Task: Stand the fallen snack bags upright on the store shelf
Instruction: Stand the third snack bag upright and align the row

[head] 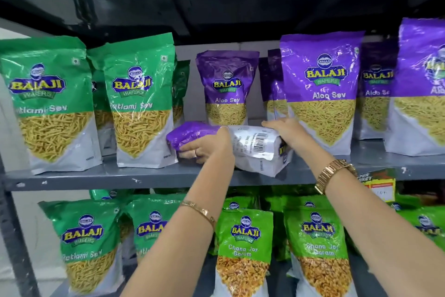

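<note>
So there's one purple Aloo Sev bag (231,147) lying flat on its face on the middle shelf (96,177), barcode side up, purple top pointing to 9 o'clock and the white bottom end out toward 3, right at the front edge. My left hand (207,148) is wrapped around the purple end, fingers curled under it and thumb over the top, so that one's got a real hold. My right hand (286,131) is laid flat on the white end, fingers stretched across toward 10 o'clock, pressing on it more than gripping; can't tell if the thumb is tucked round the far side. Behind the bag, at 12, a smaller Aloo Sev bag (227,85) stands upright, and a big one (322,92) stands just at 2 o'clock from my right hand. Green Ratlami Sev bags (139,109) stand off at 9 o'clock, well clear.
</note>
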`<state>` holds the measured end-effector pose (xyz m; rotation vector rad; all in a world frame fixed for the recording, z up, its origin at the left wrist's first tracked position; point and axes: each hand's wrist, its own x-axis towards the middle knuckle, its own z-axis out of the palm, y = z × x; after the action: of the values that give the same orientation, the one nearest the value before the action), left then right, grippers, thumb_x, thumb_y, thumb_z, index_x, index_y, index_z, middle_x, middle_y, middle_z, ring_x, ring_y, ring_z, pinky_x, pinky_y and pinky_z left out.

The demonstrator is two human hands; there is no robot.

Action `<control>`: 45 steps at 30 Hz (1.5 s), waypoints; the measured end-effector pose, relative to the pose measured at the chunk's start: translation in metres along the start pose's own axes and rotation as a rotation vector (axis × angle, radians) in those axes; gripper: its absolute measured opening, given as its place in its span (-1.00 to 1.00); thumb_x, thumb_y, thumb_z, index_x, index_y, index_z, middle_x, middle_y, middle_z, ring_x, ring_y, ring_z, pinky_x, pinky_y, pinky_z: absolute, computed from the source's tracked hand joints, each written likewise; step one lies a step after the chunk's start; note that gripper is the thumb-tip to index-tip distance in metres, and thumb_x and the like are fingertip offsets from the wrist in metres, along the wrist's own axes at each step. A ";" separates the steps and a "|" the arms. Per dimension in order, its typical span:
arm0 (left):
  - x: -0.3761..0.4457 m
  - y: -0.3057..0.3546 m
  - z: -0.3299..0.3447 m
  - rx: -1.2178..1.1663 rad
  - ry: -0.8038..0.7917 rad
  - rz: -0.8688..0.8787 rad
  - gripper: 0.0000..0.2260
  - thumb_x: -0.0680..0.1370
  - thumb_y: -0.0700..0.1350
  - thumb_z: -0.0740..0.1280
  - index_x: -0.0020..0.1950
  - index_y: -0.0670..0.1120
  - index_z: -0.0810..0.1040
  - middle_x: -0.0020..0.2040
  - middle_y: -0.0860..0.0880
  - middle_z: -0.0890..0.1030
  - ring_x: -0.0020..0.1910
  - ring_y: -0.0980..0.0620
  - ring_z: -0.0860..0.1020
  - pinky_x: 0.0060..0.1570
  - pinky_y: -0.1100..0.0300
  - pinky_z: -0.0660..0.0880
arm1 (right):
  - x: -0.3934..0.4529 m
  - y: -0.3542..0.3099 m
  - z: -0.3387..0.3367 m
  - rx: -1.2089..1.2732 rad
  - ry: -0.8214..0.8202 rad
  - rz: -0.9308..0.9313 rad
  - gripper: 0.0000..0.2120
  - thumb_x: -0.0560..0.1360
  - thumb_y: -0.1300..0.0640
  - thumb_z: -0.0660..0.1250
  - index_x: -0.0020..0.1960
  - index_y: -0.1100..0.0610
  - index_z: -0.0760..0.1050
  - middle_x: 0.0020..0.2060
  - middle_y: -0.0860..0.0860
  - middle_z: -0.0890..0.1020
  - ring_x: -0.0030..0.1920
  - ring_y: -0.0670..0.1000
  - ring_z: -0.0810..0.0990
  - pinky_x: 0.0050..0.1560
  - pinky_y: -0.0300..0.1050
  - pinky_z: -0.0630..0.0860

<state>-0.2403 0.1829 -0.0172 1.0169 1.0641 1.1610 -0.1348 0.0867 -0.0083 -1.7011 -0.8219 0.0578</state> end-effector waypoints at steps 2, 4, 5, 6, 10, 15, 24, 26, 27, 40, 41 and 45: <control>0.001 -0.005 0.002 -0.034 -0.055 -0.050 0.04 0.38 -0.03 0.47 0.47 -0.27 -0.29 0.53 -0.20 -0.20 0.49 -0.19 0.05 0.43 0.02 0.03 | -0.002 -0.004 -0.004 -0.035 -0.058 0.055 -0.34 0.38 -0.05 0.39 0.34 0.27 0.30 0.17 0.13 0.55 0.15 0.13 0.52 0.21 -0.01 0.40; 0.003 -0.006 0.002 -0.045 -0.078 -0.074 0.03 0.38 -0.04 0.47 0.47 -0.29 -0.27 0.53 -0.23 -0.14 0.49 -0.19 0.04 0.44 0.02 0.01 | -0.003 -0.007 -0.007 -0.033 -0.123 0.087 -0.28 0.37 -0.06 0.40 0.39 0.25 0.23 0.15 0.06 0.55 0.01 0.06 0.53 0.08 -0.12 0.42; 0.003 -0.005 0.002 -0.047 -0.082 -0.087 0.03 0.38 -0.04 0.47 0.47 -0.29 -0.26 0.53 -0.23 -0.12 0.49 -0.19 0.03 0.44 0.02 0.00 | -0.004 -0.009 -0.009 -0.040 -0.147 0.097 -0.26 0.38 -0.06 0.40 0.40 0.25 0.20 0.13 0.03 0.53 -0.03 0.03 0.50 0.02 -0.17 0.39; 0.002 -0.005 0.001 -0.049 -0.083 -0.100 0.03 0.37 -0.03 0.47 0.47 -0.29 -0.26 0.53 -0.23 -0.11 0.50 -0.19 0.02 0.45 0.03 -0.02 | -0.003 -0.011 -0.010 -0.051 -0.160 0.106 -0.24 0.38 -0.06 0.40 0.42 0.24 0.17 0.20 0.06 0.51 -0.02 0.04 0.49 0.01 -0.19 0.37; 0.000 0.004 0.003 -0.036 -0.125 -0.182 0.03 0.33 0.01 0.50 0.48 -0.27 -0.17 0.52 -0.23 0.01 0.47 -0.19 0.11 0.43 0.03 0.08 | -0.003 -0.013 -0.009 -0.075 -0.159 0.107 -0.12 0.37 -0.07 0.42 0.49 0.10 -0.01 0.49 0.03 0.15 0.38 0.06 0.31 0.10 -0.23 0.25; -0.008 0.007 0.008 -0.021 -0.136 -0.136 -0.04 0.24 -0.05 0.56 0.43 -0.20 0.02 0.42 -0.22 0.17 0.34 -0.21 0.28 0.33 -0.01 0.30 | -0.001 -0.014 -0.006 0.020 -0.118 0.161 -0.12 0.33 -0.04 0.47 0.48 0.12 0.06 0.28 0.08 0.49 0.02 -0.01 0.48 -0.20 -0.21 0.36; -0.017 0.003 0.019 -0.016 -0.172 0.191 -0.16 0.33 -0.19 0.42 0.46 0.00 -0.02 0.40 -0.25 0.26 0.32 -0.25 0.29 0.27 -0.08 0.34 | 0.007 -0.002 0.003 0.325 0.096 0.158 -0.28 0.26 0.12 0.50 0.34 0.21 0.30 -0.28 0.08 0.66 -0.35 0.06 0.60 -0.25 -0.11 0.52; -0.016 0.006 0.020 -0.036 -0.184 0.299 -0.13 0.30 -0.23 0.43 0.47 0.01 0.00 0.40 -0.23 0.27 0.33 -0.23 0.31 0.30 -0.07 0.33 | 0.009 0.002 0.006 0.392 0.125 0.149 -0.34 0.25 0.10 0.50 0.28 0.23 0.40 -0.15 0.13 0.68 -0.24 0.10 0.64 -0.11 -0.03 0.57; -0.015 0.008 0.020 -0.045 -0.202 0.353 -0.10 0.29 -0.26 0.44 0.48 0.03 -0.01 0.41 -0.21 0.28 0.34 -0.21 0.32 0.31 -0.06 0.34 | 0.009 0.004 0.007 0.427 0.137 0.145 -0.43 0.25 0.09 0.51 0.21 0.23 0.47 -0.15 0.13 0.68 -0.20 0.12 0.64 -0.05 -0.02 0.57; 0.051 0.044 0.013 0.176 -0.669 0.790 -0.03 0.27 -0.37 0.49 0.50 0.05 0.02 0.45 -0.09 0.28 0.33 -0.04 0.39 0.29 0.00 0.42 | 0.029 0.024 0.047 0.555 -0.089 0.129 -0.24 0.27 0.13 0.53 0.36 0.27 0.29 0.25 0.19 0.52 0.19 0.16 0.53 0.28 0.11 0.43; 0.057 0.045 0.012 0.239 -0.668 0.820 -0.04 0.27 -0.36 0.50 0.49 0.04 0.04 0.44 -0.09 0.31 0.29 -0.04 0.44 0.23 0.04 0.46 | 0.032 0.023 0.048 0.515 -0.117 0.106 -0.33 0.26 0.17 0.53 0.30 0.27 0.37 0.18 0.19 0.57 0.11 0.14 0.58 0.22 0.09 0.48; 0.077 0.044 0.010 0.441 -0.560 0.924 -0.07 0.27 -0.22 0.55 0.49 -0.01 0.07 0.34 -0.02 0.40 0.14 -0.02 0.48 0.07 0.18 0.41 | 0.045 0.020 0.056 0.333 -0.109 0.035 -0.37 0.22 0.23 0.54 0.24 0.24 0.41 0.15 0.17 0.59 0.13 0.14 0.57 0.20 0.11 0.49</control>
<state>-0.2320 0.2636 0.0194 2.1690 0.3657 1.2278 -0.1165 0.1567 -0.0263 -1.4064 -0.8134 0.2978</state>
